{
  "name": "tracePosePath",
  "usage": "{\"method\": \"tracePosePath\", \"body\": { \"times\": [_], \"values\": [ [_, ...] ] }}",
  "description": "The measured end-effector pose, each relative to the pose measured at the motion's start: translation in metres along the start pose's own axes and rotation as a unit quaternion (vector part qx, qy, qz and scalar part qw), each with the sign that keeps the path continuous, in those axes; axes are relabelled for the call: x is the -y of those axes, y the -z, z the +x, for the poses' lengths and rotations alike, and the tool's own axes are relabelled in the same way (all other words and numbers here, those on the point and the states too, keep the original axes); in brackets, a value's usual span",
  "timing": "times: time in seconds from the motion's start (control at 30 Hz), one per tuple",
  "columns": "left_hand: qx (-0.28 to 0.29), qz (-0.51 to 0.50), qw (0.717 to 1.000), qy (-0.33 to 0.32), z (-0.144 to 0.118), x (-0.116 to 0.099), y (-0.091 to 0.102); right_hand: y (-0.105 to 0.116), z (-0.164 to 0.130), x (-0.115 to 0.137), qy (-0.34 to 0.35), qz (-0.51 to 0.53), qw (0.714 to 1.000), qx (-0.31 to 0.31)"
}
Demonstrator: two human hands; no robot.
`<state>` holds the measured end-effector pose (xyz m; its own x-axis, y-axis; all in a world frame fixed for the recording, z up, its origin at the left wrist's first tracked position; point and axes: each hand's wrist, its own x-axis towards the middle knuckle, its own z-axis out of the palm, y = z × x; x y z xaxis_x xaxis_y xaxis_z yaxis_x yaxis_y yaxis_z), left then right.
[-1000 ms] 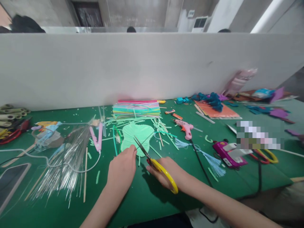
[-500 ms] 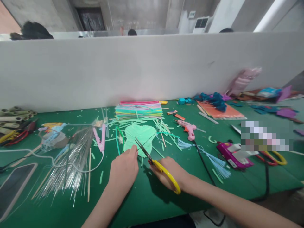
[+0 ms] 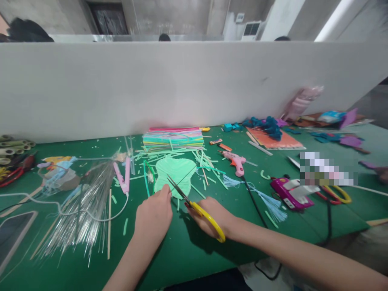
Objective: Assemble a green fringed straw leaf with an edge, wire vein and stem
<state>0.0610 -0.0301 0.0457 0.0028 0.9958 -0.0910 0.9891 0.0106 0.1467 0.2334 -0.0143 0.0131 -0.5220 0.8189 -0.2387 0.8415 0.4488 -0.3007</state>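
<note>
Nearest, the right hand (image 3: pixel 216 218) is closed through the loops of the yellow-handled scissors (image 3: pixel 197 208), blades parted over the near edge of a mint-green foam shape (image 3: pixel 177 176) lying on the green table (image 3: pixel 194 250). The left hand (image 3: pixel 154 216) pinches that same edge; its fingertips are hidden beneath the hand. Further back sits a stack of coloured sheets (image 3: pixel 173 137), with a pink glue gun (image 3: pixel 235 161) to the right. A pixelated patch hides whatever lies at far right

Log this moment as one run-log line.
left hand: pinning mint-green sheet | right hand: gripping yellow-handled scissors, blades open at sheet edge | nearby: pink glue gun, green table
</note>
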Motion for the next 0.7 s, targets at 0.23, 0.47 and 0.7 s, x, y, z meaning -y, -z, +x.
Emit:
{"method": "tracePosePath", "body": {
  "times": [0.23,0.47,0.7],
  "values": [
    [-0.001,-0.011,1.0,-0.001,0.0,0.001,-0.002,0.001,0.001,-0.001,-0.002,0.022,1.0,-0.001],
    [-0.003,-0.009,1.0,0.003,0.002,0.003,-0.004,0.016,-0.007,-0.011,0.059,0.31,0.941,0.123],
    [-0.044,-0.042,0.998,-0.004,0.002,0.006,-0.007,0.023,-0.017,-0.032,0.113,0.452,0.858,0.215]
  ]
}}
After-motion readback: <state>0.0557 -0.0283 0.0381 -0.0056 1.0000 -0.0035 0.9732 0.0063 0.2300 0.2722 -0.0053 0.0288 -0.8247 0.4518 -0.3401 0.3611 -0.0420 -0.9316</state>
